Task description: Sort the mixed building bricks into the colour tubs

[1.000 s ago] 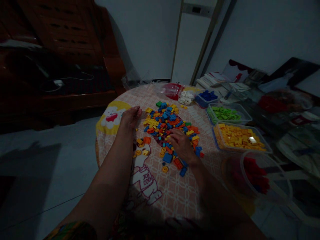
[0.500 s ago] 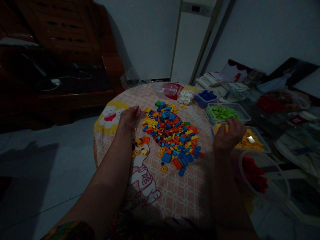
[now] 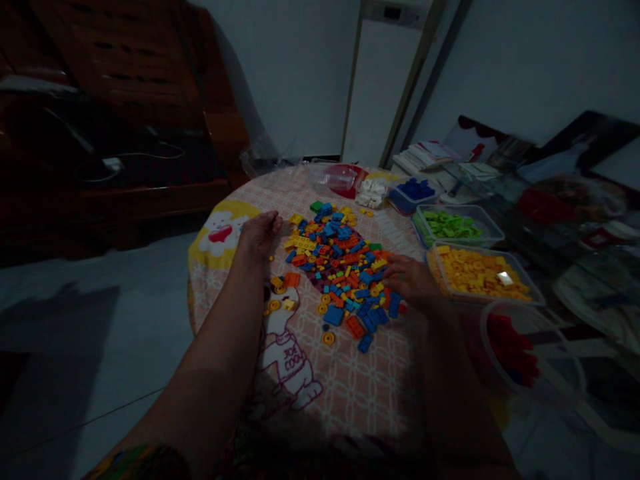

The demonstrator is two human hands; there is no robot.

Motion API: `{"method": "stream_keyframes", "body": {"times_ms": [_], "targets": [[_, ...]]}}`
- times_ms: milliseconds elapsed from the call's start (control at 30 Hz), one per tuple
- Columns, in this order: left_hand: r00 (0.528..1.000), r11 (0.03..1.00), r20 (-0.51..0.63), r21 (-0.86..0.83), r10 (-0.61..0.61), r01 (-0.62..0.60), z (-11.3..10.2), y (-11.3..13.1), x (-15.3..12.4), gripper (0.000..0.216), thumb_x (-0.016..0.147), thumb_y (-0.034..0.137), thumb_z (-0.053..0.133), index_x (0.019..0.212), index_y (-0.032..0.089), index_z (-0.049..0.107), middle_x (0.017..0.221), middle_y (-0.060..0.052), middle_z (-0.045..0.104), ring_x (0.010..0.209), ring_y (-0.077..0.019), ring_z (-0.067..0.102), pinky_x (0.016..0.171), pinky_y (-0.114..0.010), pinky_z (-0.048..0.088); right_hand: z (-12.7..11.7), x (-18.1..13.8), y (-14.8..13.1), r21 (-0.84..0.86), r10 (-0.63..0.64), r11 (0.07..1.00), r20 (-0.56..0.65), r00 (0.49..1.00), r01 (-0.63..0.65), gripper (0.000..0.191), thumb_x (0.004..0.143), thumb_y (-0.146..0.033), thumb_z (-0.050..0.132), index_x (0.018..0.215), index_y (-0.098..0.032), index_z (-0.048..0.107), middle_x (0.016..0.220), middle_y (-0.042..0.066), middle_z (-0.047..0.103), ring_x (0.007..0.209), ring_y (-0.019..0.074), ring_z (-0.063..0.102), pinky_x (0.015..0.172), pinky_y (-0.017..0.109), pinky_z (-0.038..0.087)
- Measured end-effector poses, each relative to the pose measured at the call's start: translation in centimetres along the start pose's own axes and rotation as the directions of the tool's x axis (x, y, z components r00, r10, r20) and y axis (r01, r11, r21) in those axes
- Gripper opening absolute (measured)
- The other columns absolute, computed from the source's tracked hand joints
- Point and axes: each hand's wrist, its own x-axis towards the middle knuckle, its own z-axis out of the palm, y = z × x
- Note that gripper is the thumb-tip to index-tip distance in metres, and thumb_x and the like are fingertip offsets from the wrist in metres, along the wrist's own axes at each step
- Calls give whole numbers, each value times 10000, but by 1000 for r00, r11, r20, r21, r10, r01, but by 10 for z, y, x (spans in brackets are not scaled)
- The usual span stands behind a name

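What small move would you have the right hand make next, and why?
I'd probably have the right hand pinch one yellow brick from the pile: its fingers are at the pile's right edge, close to yellow pieces, and the tub of yellow bricks sits just to the right. It's too dark to tell whether the hand holds anything.

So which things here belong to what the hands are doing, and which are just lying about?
In play, it seems:
mixed brick pile, the right hand at its edge
boxed yellow bricks
boxed green bricks
boxed blue bricks
red pieces
white pieces

Probably just lying about:
stacked papers
white corded item
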Motion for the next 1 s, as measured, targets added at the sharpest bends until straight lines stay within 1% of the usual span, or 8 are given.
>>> {"method": "stream_keyframes", "body": {"times_ms": [133, 400, 600, 733, 800, 900, 967, 1000], "targets": [[1000, 1000, 6, 6, 0, 0, -1, -1, 1, 276, 842, -34, 550, 645, 132, 650, 611, -55, 621, 531, -101, 556, 536, -162, 471, 3, -17, 4, -52, -131, 989, 152, 980, 140, 140, 720, -131, 705, 822, -226, 705, 1276, 118, 703, 1256, 322, 627, 1023, 463, 528], [1000, 1000, 10, 1, 1, -1, -2, -1, 2, 265, 841, -35, 536, 669, 126, 657, 615, -55, 615, 541, -101, 551, 545, -158, 476, 20, -24, 7, -136, -207, 966, 91, 974, 218, 119, 775, -111, 649, 841, -210, 645, 1271, 181, 669, 1304, 332, 578, 1056, 513, 491], [1000, 1000, 23, 26, 0, -1, -2, -1, 3, 237, 821, -30, 558, 674, 131, 650, 595, -49, 586, 528, -105, 528, 521, -167, 449, 9, -14, 3, -69, -86, 994, 30, 996, 88, 40, 782, -183, 663, 776, -217, 644, 1262, 157, 680, 1217, 293, 626, 1019, 461, 513], [1000, 1000, 26, 26, -8, 7, -1, -1, 2, 252, 844, -26, 517, 687, 110, 658, 607, -54, 599, 538, -95, 542, 514, -148, 455, -3, -6, 4, -49, 46, 997, -197, 979, -57, 69, 789, -279, 671, 778, -217, 643, 1284, 164, 662, 1226, 317, 614, 1051, 510, 492], [1000, 1000, 13, 19, -10, 9, 0, 0, 0, 252, 841, -31, 517, 684, 106, 658, 617, -53, 606, 539, -91, 551, 511, -141, 464, -11, -6, 10, -75, 116, 984, -418, 901, -162, 88, 804, -299, 653, 806, -212, 635, 1291, 184, 643, 1266, 345, 580, 1078, 557, 463], [1000, 1000, -22, -1, -2, 2, 3, 2, -3, 246, 821, -47, 530, 674, 111, 648, 634, -46, 618, 552, -91, 574, 537, -146, 498, -26, -12, 21, -137, 137, 931, -725, 675, -337, 172, 822, -276, 624, 960, -177, 645, 1412, 241, 545, 1382, 397, 465, 1136, 643, 365], [999, 1000, -33, -5, 4, -4, 5, 2, -5, 257, 825, -51, 521, 668, 111, 645, 633, -40, 620, 561, -91, 585, 555, -150, 512, -34, -17, 26, -171, 105, 899, -809, 578, -403, 362, 805, -249, 638, 1148, -132, 625, 1535, 279, 410, 1451, 432, 364, 1160, 684, 293], [999, 1000, -34, 0, 2, -2, 6, 3, -6, 265, 832, -49, 514, 664, 108, 646, 627, -41, 619, 561, -90, 586, 557, -148, 511, -36, -18, 26, -181, 96, 893, -818, 567, -411, 433, 799, -234, 641, 1215, -120, 607, 1568, 285, 363, 1468, 440, 334, 1164, 695, 272]]}}
